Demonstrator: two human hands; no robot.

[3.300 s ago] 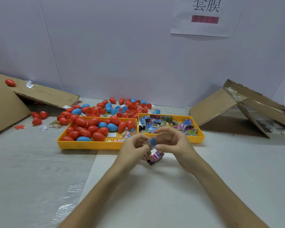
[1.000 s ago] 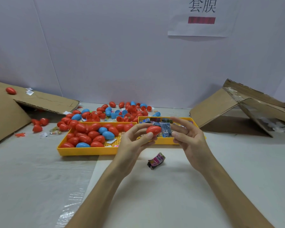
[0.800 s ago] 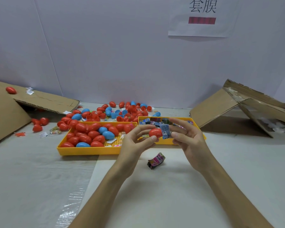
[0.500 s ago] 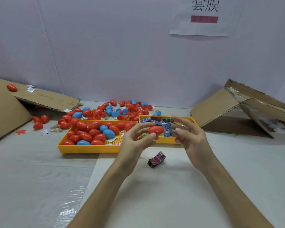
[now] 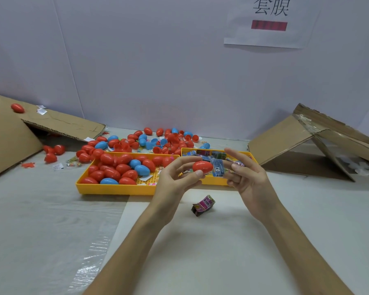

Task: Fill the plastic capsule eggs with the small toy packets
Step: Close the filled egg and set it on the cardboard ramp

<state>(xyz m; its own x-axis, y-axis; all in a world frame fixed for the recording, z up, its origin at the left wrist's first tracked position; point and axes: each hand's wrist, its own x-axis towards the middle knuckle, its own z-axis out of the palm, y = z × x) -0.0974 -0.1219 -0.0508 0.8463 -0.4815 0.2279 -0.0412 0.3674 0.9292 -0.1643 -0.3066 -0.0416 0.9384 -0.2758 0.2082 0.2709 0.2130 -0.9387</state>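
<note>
My left hand (image 5: 177, 179) pinches a red capsule egg (image 5: 202, 166) between thumb and fingers, raised above the table. My right hand (image 5: 246, 177) holds a blue toy packet (image 5: 217, 168) right beside the egg, its fingers partly stretched out. A pink toy packet (image 5: 203, 205) lies on the white table below both hands. Behind them, a yellow tray (image 5: 107, 188) holds several red and blue eggs. A second yellow tray (image 5: 213, 182) holds several toy packets and is partly hidden by my hands.
Loose red and blue eggs (image 5: 158, 139) are heaped behind the trays by the wall. Flattened cardboard (image 5: 58, 124) leans at the left with a red egg (image 5: 17, 107) on it. More cardboard (image 5: 307, 141) stands at the right. Clear plastic film (image 5: 90, 260) covers the table's left part.
Earlier both hands worked two packets low over the table. The pink packet now lies there, my left hand has a red egg, and both hands hover by the trays, nearly still.
</note>
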